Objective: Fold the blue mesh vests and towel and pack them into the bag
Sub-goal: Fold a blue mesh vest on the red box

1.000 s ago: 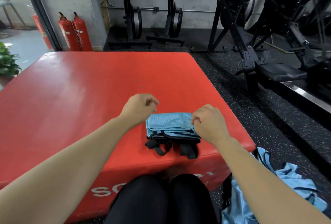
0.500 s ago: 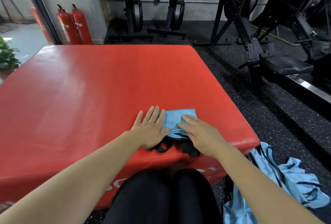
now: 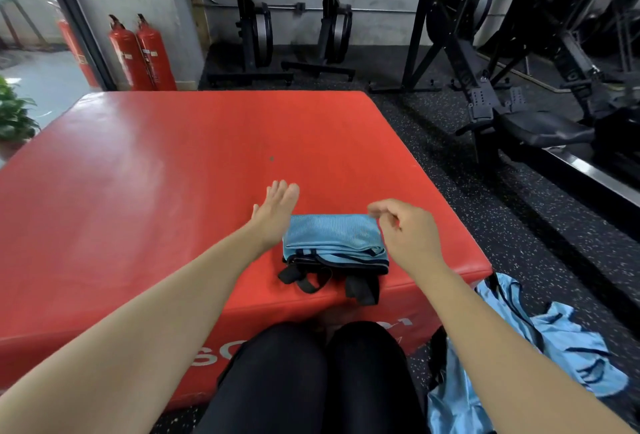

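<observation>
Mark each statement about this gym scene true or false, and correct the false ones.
1. A folded blue vest lies on the red mat, near its front edge. True.
2. The left hand grips the folded vest. False: its fingers are straight, and it sits beside the vest's left edge.
3. Two red fire extinguishers stand side by side behind the mat. True.
4. The loose blue vests are piled on the mat. False: they lie on the floor to the person's right.
</observation>
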